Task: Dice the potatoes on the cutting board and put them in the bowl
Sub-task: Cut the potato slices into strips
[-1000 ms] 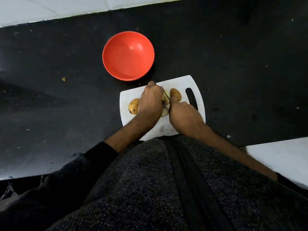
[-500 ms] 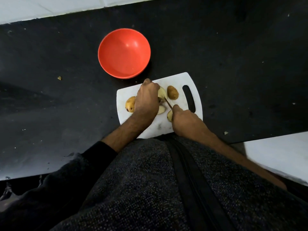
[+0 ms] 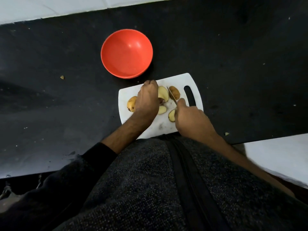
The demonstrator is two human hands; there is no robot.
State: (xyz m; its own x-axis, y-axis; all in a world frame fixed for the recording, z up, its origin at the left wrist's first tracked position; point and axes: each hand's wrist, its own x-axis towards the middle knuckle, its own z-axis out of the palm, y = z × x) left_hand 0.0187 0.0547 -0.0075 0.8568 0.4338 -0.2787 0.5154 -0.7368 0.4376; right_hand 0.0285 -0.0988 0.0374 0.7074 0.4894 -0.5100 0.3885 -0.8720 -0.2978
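Observation:
A white cutting board (image 3: 180, 80) lies on the black counter with several potato pieces on it. My left hand (image 3: 147, 101) lies curled over a cut potato half (image 3: 163, 93) and holds it down. A whole potato (image 3: 131, 103) shows at that hand's left side. My right hand (image 3: 190, 118) grips a knife (image 3: 172, 96) whose blade stands between the held half and another potato piece (image 3: 175, 92). Two slices (image 3: 162, 110) (image 3: 171, 115) lie near my right hand. The red bowl (image 3: 126, 53) sits empty beyond the board.
The black counter (image 3: 233, 64) stretches to both sides, with small scraps (image 3: 62, 77) on it. A white tiled wall (image 3: 50, 7) runs along the back. A white surface (image 3: 280, 157) lies at the lower right. My dark jacket fills the foreground.
The knife blade has moved away from me and up to the right of the held half. Cut slices now lie apart on the board. The view has shifted slightly.

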